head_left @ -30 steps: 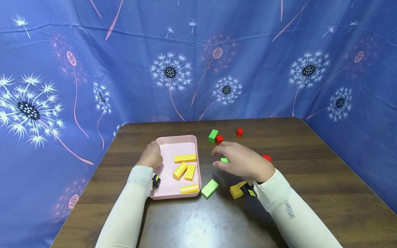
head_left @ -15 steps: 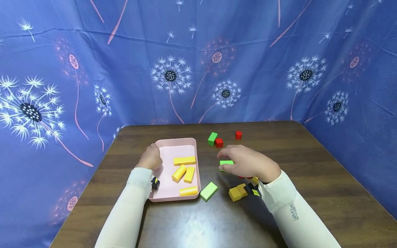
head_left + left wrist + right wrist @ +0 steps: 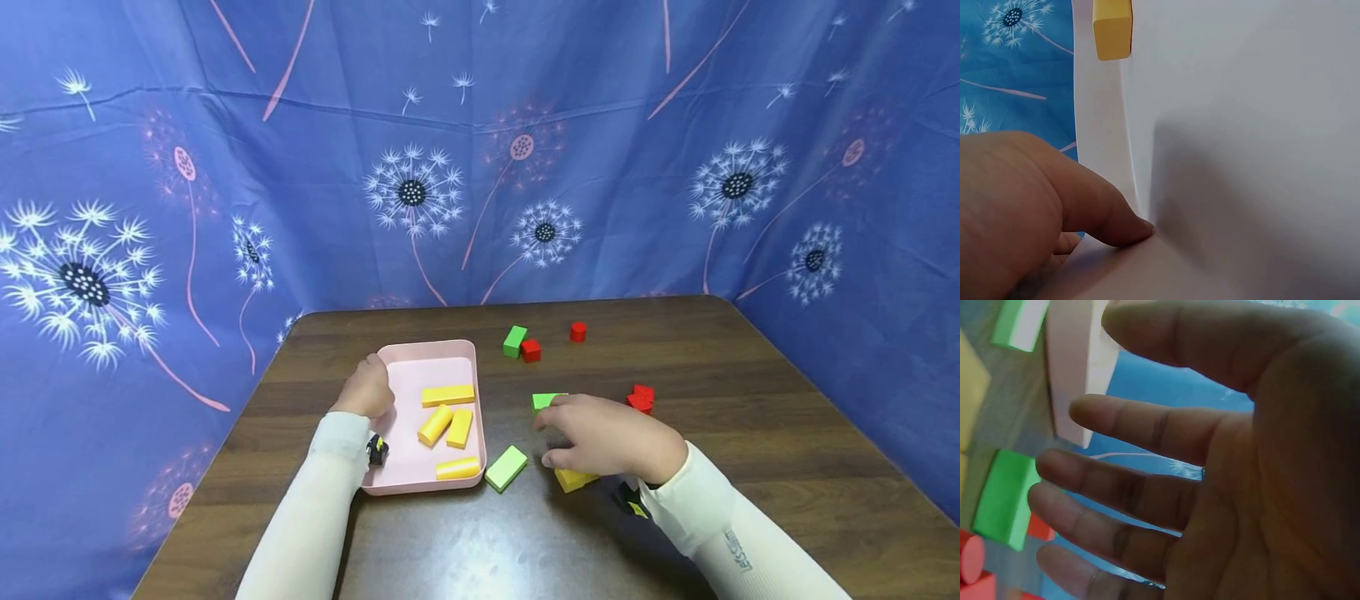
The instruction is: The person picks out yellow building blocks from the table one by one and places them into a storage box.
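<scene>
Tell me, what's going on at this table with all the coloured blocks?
A person is working with small wooden blocks on a brown table. The left hand holds the edge of a pink tray that has four yellow blocks in it. The right hand, fingers spread and holding nothing, hovers over a yellow block lying on the table, with a green block just beyond its fingertips. More green and red blocks lie scattered outside the tray.

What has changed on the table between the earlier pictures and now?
The right hand drew back toward the person, over the yellow block, uncovering the red blocks. It holds nothing. The left hand stays on the pink tray, blocks inside unmoved.
</scene>
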Tool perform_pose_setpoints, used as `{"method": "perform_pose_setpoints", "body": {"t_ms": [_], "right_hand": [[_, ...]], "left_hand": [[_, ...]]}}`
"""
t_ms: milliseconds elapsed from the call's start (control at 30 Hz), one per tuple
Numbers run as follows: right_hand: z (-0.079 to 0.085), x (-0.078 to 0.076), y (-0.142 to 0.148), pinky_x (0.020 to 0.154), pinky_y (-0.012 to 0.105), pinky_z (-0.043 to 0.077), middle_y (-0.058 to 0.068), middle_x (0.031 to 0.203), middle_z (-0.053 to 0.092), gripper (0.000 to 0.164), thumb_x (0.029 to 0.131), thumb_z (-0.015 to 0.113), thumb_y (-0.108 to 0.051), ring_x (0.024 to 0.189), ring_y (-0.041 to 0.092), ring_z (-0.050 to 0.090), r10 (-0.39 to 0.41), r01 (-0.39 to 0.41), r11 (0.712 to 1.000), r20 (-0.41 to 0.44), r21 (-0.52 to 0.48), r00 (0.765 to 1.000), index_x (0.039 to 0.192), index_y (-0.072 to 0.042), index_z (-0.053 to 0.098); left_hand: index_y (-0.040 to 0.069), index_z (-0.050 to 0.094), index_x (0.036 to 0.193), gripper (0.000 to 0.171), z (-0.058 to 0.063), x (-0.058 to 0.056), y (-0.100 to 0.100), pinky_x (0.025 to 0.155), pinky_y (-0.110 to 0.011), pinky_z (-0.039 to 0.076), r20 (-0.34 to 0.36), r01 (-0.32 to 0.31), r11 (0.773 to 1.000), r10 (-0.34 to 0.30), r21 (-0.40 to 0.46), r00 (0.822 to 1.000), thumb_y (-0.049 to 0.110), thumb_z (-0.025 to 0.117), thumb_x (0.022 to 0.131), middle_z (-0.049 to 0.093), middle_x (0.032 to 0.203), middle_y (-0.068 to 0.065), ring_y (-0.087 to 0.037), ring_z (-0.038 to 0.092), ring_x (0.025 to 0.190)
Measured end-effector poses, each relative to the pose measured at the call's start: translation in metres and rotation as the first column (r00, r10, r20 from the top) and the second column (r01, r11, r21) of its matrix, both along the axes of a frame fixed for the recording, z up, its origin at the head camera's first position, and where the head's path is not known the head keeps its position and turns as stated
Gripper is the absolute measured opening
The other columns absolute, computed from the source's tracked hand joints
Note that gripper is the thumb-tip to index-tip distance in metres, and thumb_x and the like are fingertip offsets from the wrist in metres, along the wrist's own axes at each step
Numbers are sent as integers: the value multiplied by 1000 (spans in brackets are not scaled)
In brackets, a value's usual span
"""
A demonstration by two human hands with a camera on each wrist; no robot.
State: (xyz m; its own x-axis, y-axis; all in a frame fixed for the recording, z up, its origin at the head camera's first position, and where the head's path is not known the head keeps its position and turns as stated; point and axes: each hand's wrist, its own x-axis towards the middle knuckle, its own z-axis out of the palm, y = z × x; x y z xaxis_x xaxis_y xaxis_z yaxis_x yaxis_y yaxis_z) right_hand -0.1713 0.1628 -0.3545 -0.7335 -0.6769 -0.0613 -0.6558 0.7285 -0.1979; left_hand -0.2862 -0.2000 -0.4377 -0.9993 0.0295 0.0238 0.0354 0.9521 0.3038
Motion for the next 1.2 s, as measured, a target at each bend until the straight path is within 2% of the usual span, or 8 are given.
{"method": "perform_pose_setpoints", "body": {"t_ms": [167,433,667,900,1100,1200], "right_hand": [[-9,8,8,75,36,52,-2,107,58,45,73,74,-29,90,11,52,-18,18,1000,27,0,999,114,-14,64],[-18,11,10,65,31,51,-3,106,56,56,62,82,-26,87,12,48,-40,38,999,47,38,998,114,-19,62],[-20,10,6,66,31,51,-2,102,56,56,60,83,-16,83,11,48,-45,41,998,76,46,996,112,-17,62],[-24,8,7,64,30,50,-3,98,56,54,58,80,-7,82,12,47,-88,84,996,112,41,990,109,-16,63],[-29,5,6,60,29,49,-3,96,55,56,56,80,-3,79,13,47,-116,111,993,150,42,982,108,-16,63],[-31,5,6,59,29,49,-3,96,55,57,55,80,-2,79,13,47,-123,117,992,142,51,982,108,-16,64]], "left_hand": [[-18,34,116,50,-1,0,0,82,-52,51,8,1,1000,-1,4,1000,3,58,78,50,101,-29,-35,55,85],[-17,33,118,53,-2,0,0,83,-51,51,7,-3,1000,3,4,1000,4,60,77,50,101,-28,-36,55,87],[-17,33,117,52,1,0,0,82,-51,51,5,2,1000,-3,6,1000,3,59,76,49,100,-28,-35,54,86],[-17,35,114,50,2,-1,0,78,-51,52,-8,6,1000,-6,11,1000,3,59,75,49,97,-28,-35,55,82],[-17,34,115,51,0,-1,-1,80,-51,52,-2,-1,1000,1,13,1000,3,59,76,49,98,-28,-36,55,84],[-16,34,116,50,-1,-2,-1,80,-51,52,-4,-6,1000,6,12,1000,3,59,77,49,99,-28,-36,55,84]]}}
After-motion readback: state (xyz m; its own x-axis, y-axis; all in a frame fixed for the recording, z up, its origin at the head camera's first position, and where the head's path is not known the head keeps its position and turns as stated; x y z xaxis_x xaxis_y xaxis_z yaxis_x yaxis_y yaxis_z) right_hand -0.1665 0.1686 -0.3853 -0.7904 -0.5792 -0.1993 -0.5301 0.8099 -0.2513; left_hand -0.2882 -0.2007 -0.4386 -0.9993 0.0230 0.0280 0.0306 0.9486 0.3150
